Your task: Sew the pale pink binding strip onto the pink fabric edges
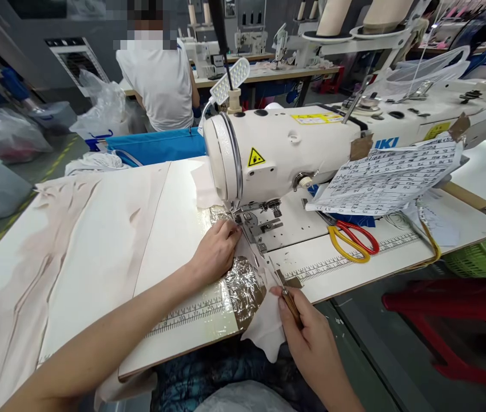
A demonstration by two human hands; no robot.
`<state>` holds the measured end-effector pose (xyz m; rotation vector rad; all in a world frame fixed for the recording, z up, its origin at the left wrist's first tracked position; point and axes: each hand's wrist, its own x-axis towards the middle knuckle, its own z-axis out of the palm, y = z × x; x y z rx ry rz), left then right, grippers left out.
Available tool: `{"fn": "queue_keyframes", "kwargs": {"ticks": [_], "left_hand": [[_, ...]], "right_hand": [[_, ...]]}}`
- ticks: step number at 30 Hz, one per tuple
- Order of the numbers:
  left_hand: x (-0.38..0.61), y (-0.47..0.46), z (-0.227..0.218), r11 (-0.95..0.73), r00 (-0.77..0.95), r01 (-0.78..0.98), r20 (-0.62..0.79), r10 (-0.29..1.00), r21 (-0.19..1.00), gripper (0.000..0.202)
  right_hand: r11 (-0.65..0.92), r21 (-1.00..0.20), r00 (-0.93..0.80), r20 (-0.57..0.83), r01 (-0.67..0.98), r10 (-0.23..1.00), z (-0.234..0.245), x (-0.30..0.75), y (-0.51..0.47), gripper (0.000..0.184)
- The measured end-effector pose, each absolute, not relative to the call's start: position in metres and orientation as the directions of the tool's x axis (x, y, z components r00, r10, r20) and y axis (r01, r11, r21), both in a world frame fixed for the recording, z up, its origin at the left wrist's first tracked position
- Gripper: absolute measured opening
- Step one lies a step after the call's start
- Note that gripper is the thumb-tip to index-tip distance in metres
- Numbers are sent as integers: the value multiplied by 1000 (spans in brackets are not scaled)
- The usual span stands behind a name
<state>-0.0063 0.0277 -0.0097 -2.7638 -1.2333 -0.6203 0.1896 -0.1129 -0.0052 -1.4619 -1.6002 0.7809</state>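
A white sewing machine (264, 154) stands on the table, its needle area low on the left end of the head. My left hand (215, 252) is closed beside the needle, fingertips pinching pale pink fabric (271, 320) close to the presser foot. From there the fabric runs toward me and hangs over the table's front edge. Lower right, my right hand (311, 329) is closed around the wooden handle of an awl (292, 309). The awl's thin metal shaft points up toward the needle area, and my right thumb and fingertips touch the fabric's edge.
Scissors (354, 240) with red and yellow handles lie right of the needle. Handwritten sheets (380, 177) hang on the machine. More pale fabric (67, 240) spreads across the left table. A red stool (461, 326) stands at right; a person in white (157, 80) sits ahead.
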Motion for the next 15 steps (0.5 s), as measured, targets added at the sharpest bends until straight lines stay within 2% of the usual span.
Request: {"fn": "queue_keyframes", "kwargs": {"ticks": [8, 15], "left_hand": [[-13, 33, -15, -771, 628, 610, 483, 610, 182, 32], [-11, 32, -14, -712, 590, 681, 447, 673, 174, 35]], "right_hand": [[187, -818, -38, 198, 544, 979, -7, 186, -100, 31], [220, -797, -46, 235, 563, 971, -5, 182, -83, 26]]}}
